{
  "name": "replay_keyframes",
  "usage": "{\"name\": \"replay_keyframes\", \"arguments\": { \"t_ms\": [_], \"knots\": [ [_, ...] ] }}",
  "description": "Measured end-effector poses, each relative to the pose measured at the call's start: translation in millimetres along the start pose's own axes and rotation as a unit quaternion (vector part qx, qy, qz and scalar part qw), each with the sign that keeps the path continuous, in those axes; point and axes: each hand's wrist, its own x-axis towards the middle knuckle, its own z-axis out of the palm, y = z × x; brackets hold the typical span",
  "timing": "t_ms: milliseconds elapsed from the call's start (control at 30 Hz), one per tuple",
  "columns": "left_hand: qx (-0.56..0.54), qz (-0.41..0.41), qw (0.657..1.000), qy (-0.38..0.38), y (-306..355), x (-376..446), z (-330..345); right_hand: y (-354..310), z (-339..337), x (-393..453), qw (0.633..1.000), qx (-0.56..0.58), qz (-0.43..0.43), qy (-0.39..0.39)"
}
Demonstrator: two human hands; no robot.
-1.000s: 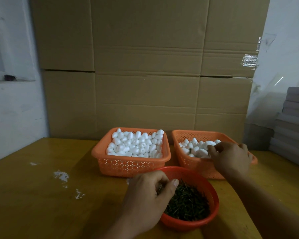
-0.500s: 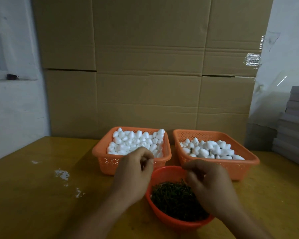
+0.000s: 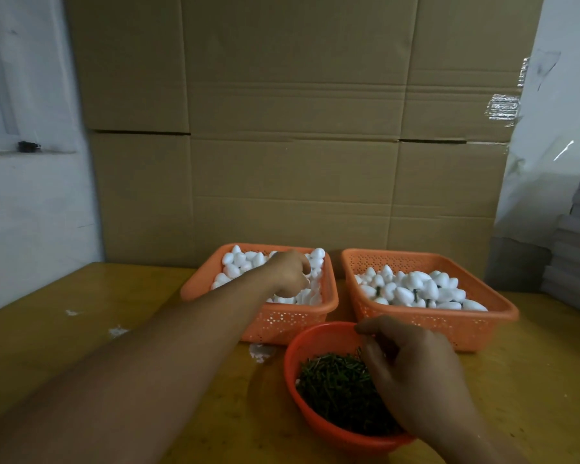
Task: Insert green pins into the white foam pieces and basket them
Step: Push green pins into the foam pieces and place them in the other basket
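**Orange baskets, white foam, green pins**

Orange perforated plastic made up both baskets on the yellow tabletop. The left basket was heaped with smooth, egg-shaped white foam pieces; the right basket held pieces already pinned, dark stubs poking out at mixed angles. Nearest me, a round red bowl held a tangle of thin green pins lying every which way. My left hand reached into the left basket, fingers curled down among the foam; whether it gripped one I could not tell. My right hand hovered over the bowl, fingers bent toward the pins, its grasp also unclear. Brown corrugated cardboard stood behind.
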Motion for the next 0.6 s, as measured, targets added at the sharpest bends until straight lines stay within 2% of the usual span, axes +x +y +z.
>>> {"name": "replay_keyframes", "arguments": {
  "t_ms": [67,200,400,600],
  "knots": [
    [0.096,-0.005,0.995,0.005,3,5,7,-1,0,0,1.0,-0.005,-0.001,0.001],
    [0.21,-0.008,0.977,-0.048,9,11,15,-2,1,-1,1.0,-0.017,-0.003,0.003],
    [0.166,0.004,0.984,-0.056,7,8,19,-2,2,-3,0.999,-0.033,-0.009,0.004],
    [0.177,-0.005,0.984,-0.035,7,7,18,-2,4,-2,0.999,-0.031,-0.013,0.012]
  ]
}}
